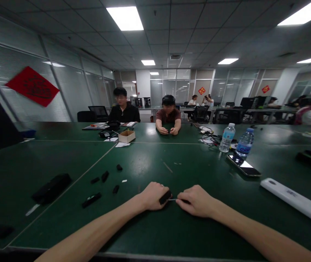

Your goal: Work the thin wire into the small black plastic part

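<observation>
My left hand (152, 196) pinches a small black plastic piece (165, 197) at the middle of the green table (155, 233). My right hand (195, 201) grips a thin silver pin (173, 199), whose tip meets the black piece. The hands nearly touch, and my fingers hide part of both items. To the left lie several small black pieces, including one (105, 176) and another (115, 189). Nearby is a longer black part with a metal insert (91, 200).
A black pouch (51, 188) lies at left. At right are a phone (243, 166), a long white case (294, 201), and water bottles (227, 137). A cardboard box (126, 136) and tangled cables (210, 138) sit farther away. Co-workers (168, 114) sit across the table.
</observation>
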The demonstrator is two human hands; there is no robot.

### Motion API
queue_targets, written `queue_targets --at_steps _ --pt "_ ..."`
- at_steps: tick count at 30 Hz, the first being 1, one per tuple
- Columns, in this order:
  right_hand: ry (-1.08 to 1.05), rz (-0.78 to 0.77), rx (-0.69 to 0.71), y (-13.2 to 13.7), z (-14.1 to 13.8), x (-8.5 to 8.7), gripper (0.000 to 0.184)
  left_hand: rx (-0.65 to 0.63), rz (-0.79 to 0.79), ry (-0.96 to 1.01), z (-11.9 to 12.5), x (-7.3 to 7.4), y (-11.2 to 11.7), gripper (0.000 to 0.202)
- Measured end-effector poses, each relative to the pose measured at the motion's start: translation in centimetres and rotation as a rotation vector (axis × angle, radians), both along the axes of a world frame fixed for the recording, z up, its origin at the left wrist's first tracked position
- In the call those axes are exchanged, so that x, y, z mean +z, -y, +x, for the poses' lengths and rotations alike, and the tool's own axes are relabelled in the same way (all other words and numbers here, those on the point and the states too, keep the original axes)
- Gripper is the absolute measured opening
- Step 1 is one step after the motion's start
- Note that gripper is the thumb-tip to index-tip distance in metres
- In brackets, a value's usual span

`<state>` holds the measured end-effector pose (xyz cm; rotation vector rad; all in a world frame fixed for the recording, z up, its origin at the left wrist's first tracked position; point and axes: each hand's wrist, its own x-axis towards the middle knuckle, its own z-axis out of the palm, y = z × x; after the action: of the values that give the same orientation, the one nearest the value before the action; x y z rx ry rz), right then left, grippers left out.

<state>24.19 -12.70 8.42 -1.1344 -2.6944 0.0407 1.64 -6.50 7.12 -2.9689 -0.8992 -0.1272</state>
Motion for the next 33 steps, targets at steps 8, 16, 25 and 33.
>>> queue_targets --at_steps 8,16,25,33 --pt "-0.010 0.003 -0.022 -0.12 0.05 0.24 0.036 -0.022 -0.009 0.023 -0.15 -0.22 -0.19 0.028" --pt "0.006 0.017 -0.067 -0.22 0.00 0.04 0.036 0.005 0.011 0.034 0.02 -0.56 -0.21 0.031" --pt "-0.019 0.022 -0.146 -0.54 0.35 0.35 0.035 0.064 -0.023 0.137 0.14 -0.28 0.02 0.025" --pt "-0.064 0.035 -0.187 -0.79 0.60 0.22 0.037 0.079 -0.067 0.184 0.16 -0.14 0.32 0.026"
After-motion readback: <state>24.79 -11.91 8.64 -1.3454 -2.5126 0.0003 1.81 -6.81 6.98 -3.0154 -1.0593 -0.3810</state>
